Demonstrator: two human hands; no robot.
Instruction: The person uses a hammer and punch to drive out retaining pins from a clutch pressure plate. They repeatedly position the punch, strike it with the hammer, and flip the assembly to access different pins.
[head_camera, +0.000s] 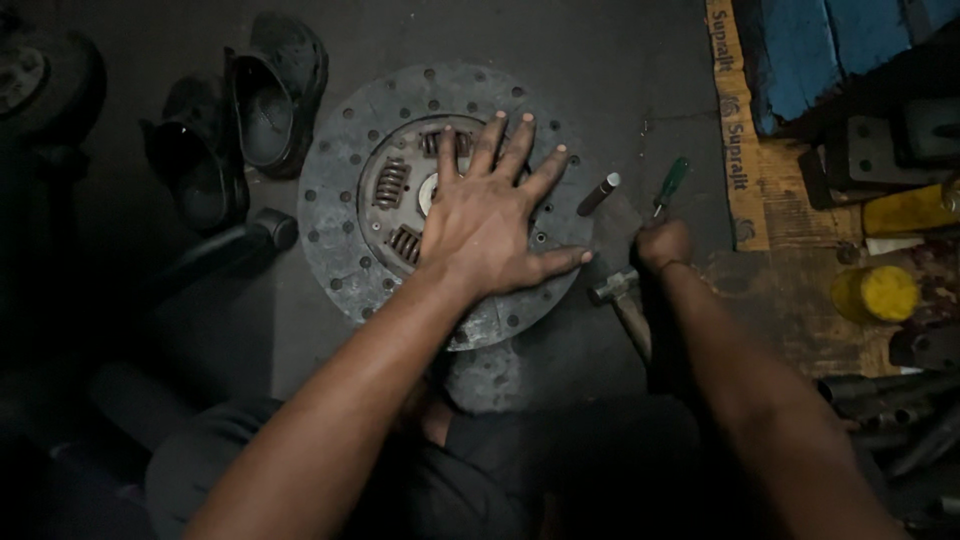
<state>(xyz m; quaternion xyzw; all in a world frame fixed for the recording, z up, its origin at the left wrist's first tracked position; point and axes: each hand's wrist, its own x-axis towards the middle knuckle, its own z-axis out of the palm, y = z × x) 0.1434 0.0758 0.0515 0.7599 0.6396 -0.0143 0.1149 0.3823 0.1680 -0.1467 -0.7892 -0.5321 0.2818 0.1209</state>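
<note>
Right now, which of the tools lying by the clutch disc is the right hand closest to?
The green-handled screwdriver: the right hand sits at its tip end. The hammer lies just left of the wrist, the grey punch farther left by the clutch disc.

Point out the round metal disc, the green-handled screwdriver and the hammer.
Metal disc (335, 180): head view, bare left rim.
Green-handled screwdriver (672, 181): head view, green handle.
Hammer (612, 286): head view, metal head on the floor.
</note>
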